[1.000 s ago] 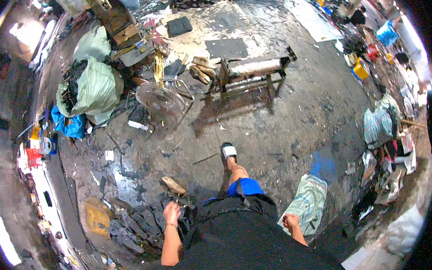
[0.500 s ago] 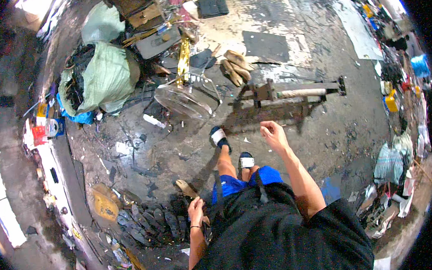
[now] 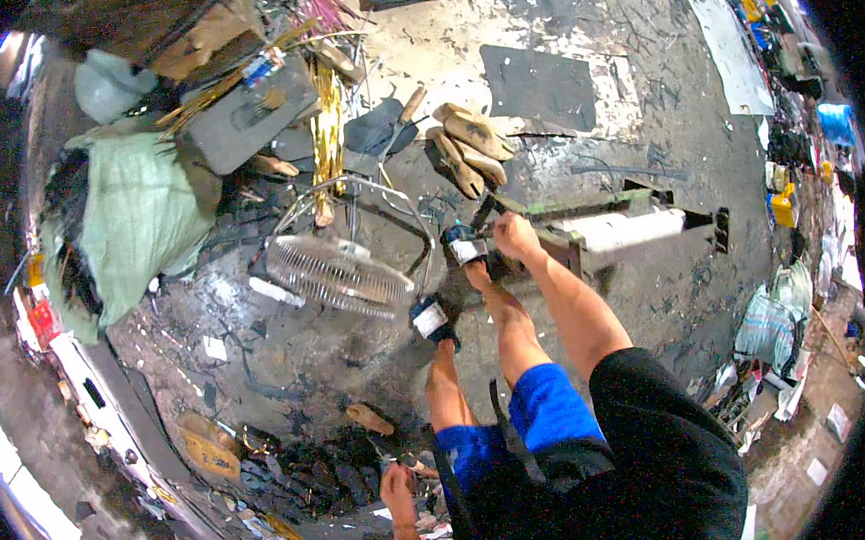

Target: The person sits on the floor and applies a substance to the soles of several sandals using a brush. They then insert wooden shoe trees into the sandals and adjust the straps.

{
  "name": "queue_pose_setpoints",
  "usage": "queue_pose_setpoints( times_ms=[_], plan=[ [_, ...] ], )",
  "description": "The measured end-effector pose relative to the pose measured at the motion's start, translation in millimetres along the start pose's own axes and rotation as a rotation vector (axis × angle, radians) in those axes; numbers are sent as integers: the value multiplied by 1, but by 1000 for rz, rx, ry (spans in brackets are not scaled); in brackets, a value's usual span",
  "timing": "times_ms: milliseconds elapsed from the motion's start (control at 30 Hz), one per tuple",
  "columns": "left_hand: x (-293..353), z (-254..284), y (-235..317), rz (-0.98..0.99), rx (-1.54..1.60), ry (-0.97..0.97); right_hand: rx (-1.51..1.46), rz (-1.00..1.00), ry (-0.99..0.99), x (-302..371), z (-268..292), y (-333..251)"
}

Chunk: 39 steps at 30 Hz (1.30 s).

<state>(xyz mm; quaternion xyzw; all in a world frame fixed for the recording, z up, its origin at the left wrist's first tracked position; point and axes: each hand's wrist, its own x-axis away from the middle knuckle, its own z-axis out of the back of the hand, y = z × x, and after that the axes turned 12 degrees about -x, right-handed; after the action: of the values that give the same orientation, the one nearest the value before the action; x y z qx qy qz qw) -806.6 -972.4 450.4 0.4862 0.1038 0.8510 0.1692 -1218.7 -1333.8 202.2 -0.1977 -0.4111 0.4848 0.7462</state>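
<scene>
My right hand [image 3: 515, 236] hangs loosely curled in front of me, with nothing visible in it. In the picture it overlaps the near end of a low metal stand [image 3: 572, 252] that carries a white roll [image 3: 625, 228]; whether they touch I cannot tell. Low at my left side is my left hand [image 3: 398, 488], fingers bent in; what they hold, if anything, I cannot make out. Close to it on the floor are a tan shoe last [image 3: 371, 420] and a heap of dark sole-shaped pieces [image 3: 317, 479]. Ahead lie several more brown shoe lasts [image 3: 469, 147].
A fan with a wire cage [image 3: 338, 275] lies on the floor left of my feet. Beyond it are gold strips [image 3: 326, 127], a grey board [image 3: 251, 117] and a large pale green sack [image 3: 143, 220]. A dark sheet [image 3: 538, 87] lies ahead. Scraps line the right wall.
I have stepped forward, and my left and right feet have swapped lead. The stand, fan and sack appear nearer. My right hand has swung up toward the stand; my left hand sits lower in view.
</scene>
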Motion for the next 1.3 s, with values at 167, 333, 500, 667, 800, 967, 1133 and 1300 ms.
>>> queue_pose_setpoints(
  times_ms=[167,333,500,667,800,967,1133,1300],
  plan=[
    [23,-38,-22,515,110,-142,161,-171,2,-195,-30,68],
    [26,-61,10,644,78,-163,332,91,250,-319,-40,104],
    [39,-79,39,732,70,-137,409,28,-147,-336,-27,94],
    [40,-75,61,764,53,-146,375,-91,-25,-264,34,179],
    [40,-70,64,783,42,-164,453,-419,46,-243,50,217],
    [37,-67,71,851,6,-155,526,-23,-4,-257,-3,230],
    [18,-66,69,746,-7,-209,432,26,-25,-285,-92,172],
    [16,-66,77,701,2,-221,422,-183,-188,-297,-95,152]
  ],
)
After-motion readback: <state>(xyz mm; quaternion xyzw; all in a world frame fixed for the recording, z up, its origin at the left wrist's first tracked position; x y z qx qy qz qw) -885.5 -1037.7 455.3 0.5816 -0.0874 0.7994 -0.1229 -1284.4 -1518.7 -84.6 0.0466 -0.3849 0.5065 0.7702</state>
